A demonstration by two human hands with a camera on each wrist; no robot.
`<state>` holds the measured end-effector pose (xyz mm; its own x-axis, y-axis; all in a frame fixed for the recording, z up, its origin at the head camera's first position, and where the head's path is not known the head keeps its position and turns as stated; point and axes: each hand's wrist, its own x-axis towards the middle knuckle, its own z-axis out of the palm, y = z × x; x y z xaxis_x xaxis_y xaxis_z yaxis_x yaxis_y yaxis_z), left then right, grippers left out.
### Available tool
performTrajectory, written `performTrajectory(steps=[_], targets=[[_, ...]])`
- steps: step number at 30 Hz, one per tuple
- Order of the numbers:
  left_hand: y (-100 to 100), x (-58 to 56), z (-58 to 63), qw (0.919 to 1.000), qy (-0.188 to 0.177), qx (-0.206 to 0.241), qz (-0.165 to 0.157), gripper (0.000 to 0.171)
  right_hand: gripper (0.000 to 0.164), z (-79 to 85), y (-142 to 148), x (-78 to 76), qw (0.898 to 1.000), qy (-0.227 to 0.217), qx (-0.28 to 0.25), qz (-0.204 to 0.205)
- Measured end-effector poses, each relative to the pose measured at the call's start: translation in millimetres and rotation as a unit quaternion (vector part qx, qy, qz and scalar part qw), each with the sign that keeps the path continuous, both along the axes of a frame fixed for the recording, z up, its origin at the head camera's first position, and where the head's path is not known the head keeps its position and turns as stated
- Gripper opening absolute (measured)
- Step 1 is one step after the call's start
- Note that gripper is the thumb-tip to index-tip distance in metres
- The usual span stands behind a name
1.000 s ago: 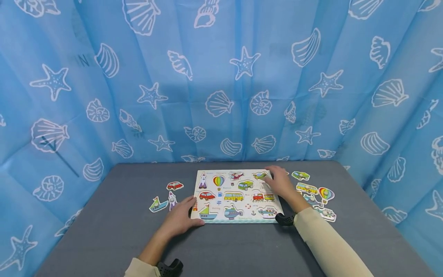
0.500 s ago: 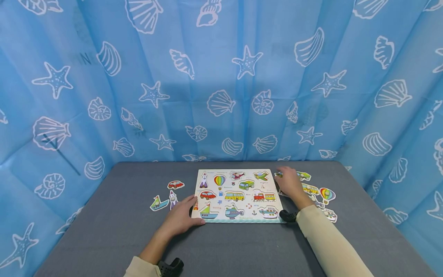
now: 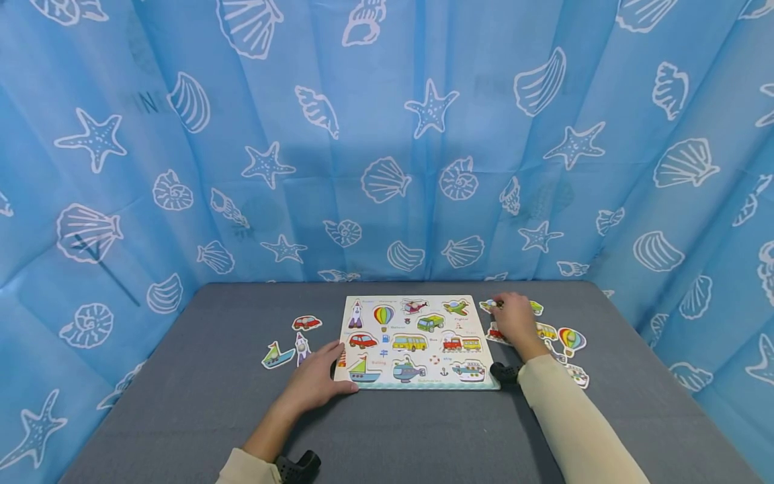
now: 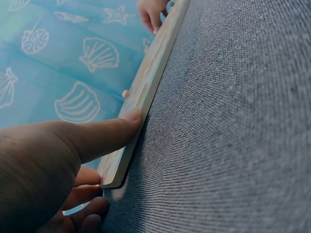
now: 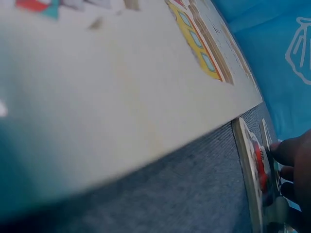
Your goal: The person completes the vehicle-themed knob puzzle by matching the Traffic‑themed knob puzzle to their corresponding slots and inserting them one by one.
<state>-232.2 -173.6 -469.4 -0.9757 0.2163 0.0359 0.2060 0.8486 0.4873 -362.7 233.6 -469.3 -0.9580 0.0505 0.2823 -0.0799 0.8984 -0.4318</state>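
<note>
A white puzzle board [image 3: 417, 383] printed with vehicles lies flat in the middle of the table. My left hand [image 3: 317, 378] holds its near left corner; in the left wrist view the thumb [image 4: 114, 133] presses along the front edge and the fingers curl at the side edge. Beyond the board's right edge, my right hand [image 3: 518, 323] reaches down with curled fingers and pinches a small green-and-blue puzzle piece [image 3: 486, 306]. In the right wrist view a red train piece [image 5: 260, 167] stands just before those fingers [image 5: 286, 145].
Left of the board lie a red car piece [image 3: 306, 323], a sailboat piece [image 3: 278, 355] and a rocket piece [image 3: 302, 345]. On the right are a balloon piece [image 3: 571, 340], a bus piece [image 3: 547, 331] and several others, partly behind my hand. A blue shell-patterned curtain [image 3: 387, 134] hangs behind the table.
My right hand has moved right, off the board's far right corner, to the piece beside it, and shifted slightly further right since. My left hand stays at the board's corner.
</note>
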Motion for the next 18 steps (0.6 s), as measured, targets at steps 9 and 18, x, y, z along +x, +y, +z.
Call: performTrajectory(steps=[9,18], targets=[[1,0.5,1.5,1.0,-0.002,-0.001,-0.003,0.09,0.019,5.2,3,-2.7,0.999,-0.036,-0.005,-0.012],[0,0.1,0.1,1.0,-0.003,0.003,-0.003,0.09,0.018,14.7,2,-8.5,0.998,-0.06,-0.006,0.006]])
